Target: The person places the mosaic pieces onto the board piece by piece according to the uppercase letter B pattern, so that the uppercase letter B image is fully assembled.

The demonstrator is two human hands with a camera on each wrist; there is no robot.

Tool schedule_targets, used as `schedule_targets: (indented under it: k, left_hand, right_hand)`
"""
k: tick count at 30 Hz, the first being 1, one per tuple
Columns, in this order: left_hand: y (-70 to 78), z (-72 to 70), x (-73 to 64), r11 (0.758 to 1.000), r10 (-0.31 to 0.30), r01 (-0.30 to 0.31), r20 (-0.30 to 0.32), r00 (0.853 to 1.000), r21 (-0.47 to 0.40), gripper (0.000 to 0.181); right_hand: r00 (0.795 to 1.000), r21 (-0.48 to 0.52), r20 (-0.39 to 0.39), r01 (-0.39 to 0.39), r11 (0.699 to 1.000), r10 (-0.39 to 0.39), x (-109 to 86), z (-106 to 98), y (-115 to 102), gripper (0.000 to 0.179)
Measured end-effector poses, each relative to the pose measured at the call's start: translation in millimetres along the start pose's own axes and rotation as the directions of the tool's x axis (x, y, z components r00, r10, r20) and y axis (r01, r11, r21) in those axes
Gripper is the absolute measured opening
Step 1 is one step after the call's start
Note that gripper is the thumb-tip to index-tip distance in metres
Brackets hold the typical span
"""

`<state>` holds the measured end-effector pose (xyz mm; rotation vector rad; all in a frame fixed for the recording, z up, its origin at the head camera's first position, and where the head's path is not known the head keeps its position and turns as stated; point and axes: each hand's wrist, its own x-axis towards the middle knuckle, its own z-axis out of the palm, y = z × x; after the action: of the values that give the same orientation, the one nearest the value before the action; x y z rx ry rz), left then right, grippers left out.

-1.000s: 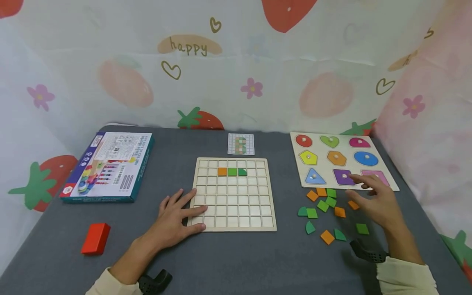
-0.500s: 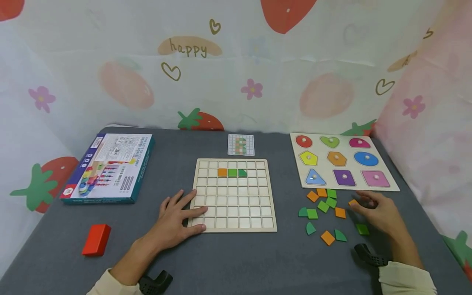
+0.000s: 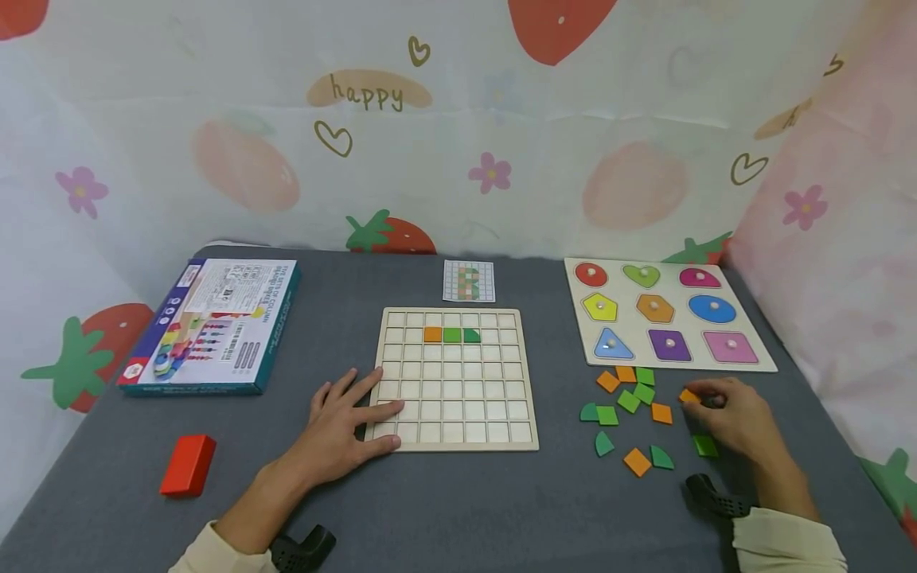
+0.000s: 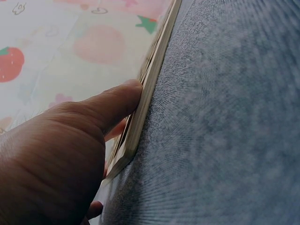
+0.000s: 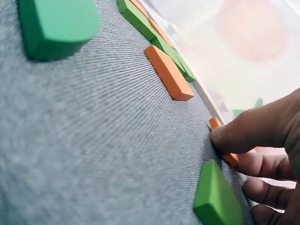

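Note:
My left hand [image 3: 342, 434] rests with spread fingers on the lower left corner of a wooden grid board [image 3: 458, 448]. An orange, a light green and a dark green tile [image 3: 470, 336] lie side by side in its second row. In the left wrist view the thumb [image 4: 124, 96] presses on the board's edge [image 4: 140, 117]. Over on the right, my right hand [image 3: 741, 418] pinches a small orange square tile [image 3: 689, 395] between thumb and forefinger, close over the cloth. The right wrist view shows the thumb [image 5: 243, 131] covering the middle of that tile [image 5: 231, 160]; a green tile [image 5: 215, 197] lies just beside it.
Loose orange, green and dark green tiles [image 3: 637, 461] lie scattered left of my right hand. Behind them is a shape puzzle board [image 3: 623, 302]. A pattern card [image 3: 469, 281] lies beyond the grid. A boxed set [image 3: 215, 322] and a red block [image 3: 188, 465] are on the left.
My right hand has come down and back from over the puzzle board, and its thumb and forefinger have closed on the orange tile. The left hand has stayed put.

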<state>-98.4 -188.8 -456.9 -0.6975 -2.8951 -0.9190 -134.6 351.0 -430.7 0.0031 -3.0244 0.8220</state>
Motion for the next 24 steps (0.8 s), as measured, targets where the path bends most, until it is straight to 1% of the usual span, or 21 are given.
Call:
schedule_targets:
  k: [3,6,8,10,12,14,16,18,22,24]
  left_hand:
    - [-0.2,0.4,0.1,1.000,0.004,-0.004,0.000,1.000,0.003,0.050]
    - [-0.5,0.7,0.1,1.000,0.004,-0.004,0.000,1.000,0.001,0.050]
    - [-0.5,0.7,0.1,1.000,0.002,-0.002,0.001,1.000,-0.001,0.050]
    - [-0.4,0.7,0.3,1.000,0.002,-0.002,0.001,1.000,-0.006,0.050]
    - [-0.1,0.8,0.5,1.000,0.004,-0.004,-0.001,1.000,-0.008,0.050]
    - [0.2,0.8,0.7,1.000,0.005,-0.005,-0.003,1.000,-0.011,0.050]
    - [0.2,0.9,0.9,1.000,0.005,-0.005,-0.002,1.000,-0.011,0.050]
    - [0.1,0.9,1.0,1.000,0.003,-0.003,-0.002,1.000,-0.012,0.050]
    - [-0.6,1.1,0.3,1.000,0.000,0.000,0.001,1.000,-0.011,0.051]
    - [-0.9,1.0,-0.5,1.000,0.000,0.000,0.003,1.000,-0.009,0.051]
  right_hand:
    - [1.000,0.002,-0.020,-0.016,1.000,0.016,0.3,-2,-3,0.037]
    - [0.999,0.030,-0.052,-0.015,0.999,0.017,0.1,-7,-12,0.043]
    - [0.996,0.039,-0.089,0.010,0.999,-0.007,0.0,-11,-20,0.043]
    - [0.991,0.044,-0.124,0.053,0.998,-0.048,0.1,-15,-29,0.039]
    - [0.982,0.047,-0.150,0.120,0.992,-0.111,1.1,-20,-38,0.033]
    - [0.969,0.067,-0.167,0.194,0.979,-0.181,2.5,-24,-49,0.028]
    - [0.948,0.063,-0.193,0.271,0.961,-0.254,3.8,-28,-59,0.026]
    - [0.921,0.069,-0.206,0.350,0.934,-0.330,5.8,-31,-70,0.028]
    - [0.881,0.072,-0.222,0.441,0.894,-0.417,8.7,-36,-92,0.031]
    - [0.869,0.093,-0.223,0.470,0.878,-0.441,10.2,-35,-103,0.032]
